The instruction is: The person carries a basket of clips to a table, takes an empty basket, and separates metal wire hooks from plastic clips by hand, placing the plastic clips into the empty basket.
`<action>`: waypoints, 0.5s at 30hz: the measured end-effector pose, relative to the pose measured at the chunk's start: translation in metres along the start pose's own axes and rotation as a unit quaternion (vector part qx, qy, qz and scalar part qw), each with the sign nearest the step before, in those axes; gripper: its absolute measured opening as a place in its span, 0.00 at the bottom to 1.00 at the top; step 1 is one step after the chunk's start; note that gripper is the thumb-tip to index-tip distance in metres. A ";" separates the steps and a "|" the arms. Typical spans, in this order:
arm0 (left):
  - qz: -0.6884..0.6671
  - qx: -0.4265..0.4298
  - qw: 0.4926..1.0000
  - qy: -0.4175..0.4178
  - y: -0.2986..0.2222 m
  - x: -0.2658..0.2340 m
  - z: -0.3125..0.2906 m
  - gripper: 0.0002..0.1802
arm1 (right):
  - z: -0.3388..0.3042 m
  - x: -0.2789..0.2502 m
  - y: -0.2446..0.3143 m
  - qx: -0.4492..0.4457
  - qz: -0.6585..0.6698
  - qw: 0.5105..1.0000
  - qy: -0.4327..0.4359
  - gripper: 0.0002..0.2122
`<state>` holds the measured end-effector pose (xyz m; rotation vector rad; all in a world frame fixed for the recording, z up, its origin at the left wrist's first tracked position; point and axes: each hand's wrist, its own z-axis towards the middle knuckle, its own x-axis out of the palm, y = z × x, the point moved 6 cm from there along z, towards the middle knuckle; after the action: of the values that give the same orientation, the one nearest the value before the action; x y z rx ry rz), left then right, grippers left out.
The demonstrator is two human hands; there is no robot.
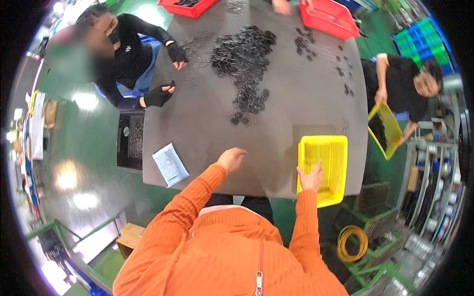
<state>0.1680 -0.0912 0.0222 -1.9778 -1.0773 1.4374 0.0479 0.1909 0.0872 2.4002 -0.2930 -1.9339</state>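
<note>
Over the yellow basket (334,180), the right hand (310,179) is held spread wide; left of the basket, the left hand (231,160) is half-curled, its grip not discernible.

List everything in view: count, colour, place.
Table: one, grey, centre.
Small parts: many, black, mostly mid-table.
Baskets: two, yellow, near edge and held at right.
Trays: two, red, far edge.
Packet: one, blue, near left.
Crate: one, black, left of table.
Coil: one, yellow, lower right.
Carton: one, brown, lower left.
Co-workers: two, black-clad, left and right; another partly visible opposite.
Left fingers: one hand, orange-sleeved, over table.
Right fingers: one hand, orange-sleeved, at near basket.
</note>
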 end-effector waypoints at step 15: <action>-0.044 -0.192 0.906 -0.376 0.137 -0.129 0.175 0.18 | 0.234 0.124 0.263 -0.372 0.186 0.903 0.106 0.10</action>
<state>0.0292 -0.2886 -0.0663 -1.5679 -1.8671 2.1409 -0.1857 -0.0694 -0.0436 1.8430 0.0126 -1.2763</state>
